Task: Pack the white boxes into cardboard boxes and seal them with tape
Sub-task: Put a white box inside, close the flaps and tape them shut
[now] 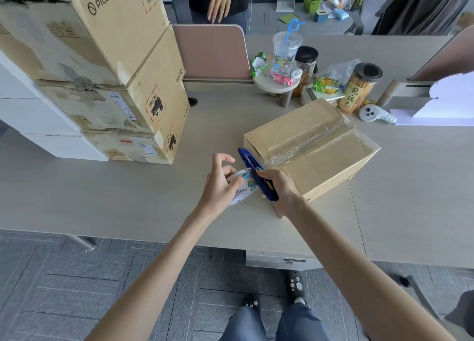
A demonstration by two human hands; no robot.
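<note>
Cartons (102, 71) stand stacked at the left of the desk (115, 199), with what look like white boxes (30, 109) piled behind them, so more packing seems due. Nearer the middle, the left hand (220, 184) pinches a tape roll (241, 189) between thumb and curled fingers, the forefinger lifted clear. Touching the roll on its right is a blue knife (256, 171), the right hand (279, 186) wrapped tight round its handle and its tip aimed at the near corner of the cardboard box (313, 145). That box lies closed on the desk, with clear tape (307, 140) along its top seam and down the near end. This looks like the cut that frees the roll. Whether the blade is out cannot be told. The main risk is the left thumb, which sits just beside the knife: a slip on slack tape could nick it. A tug instead of a clean cut could peel the strip off the corner. Snack jars (359, 89) crowd the desk beyond.
</note>
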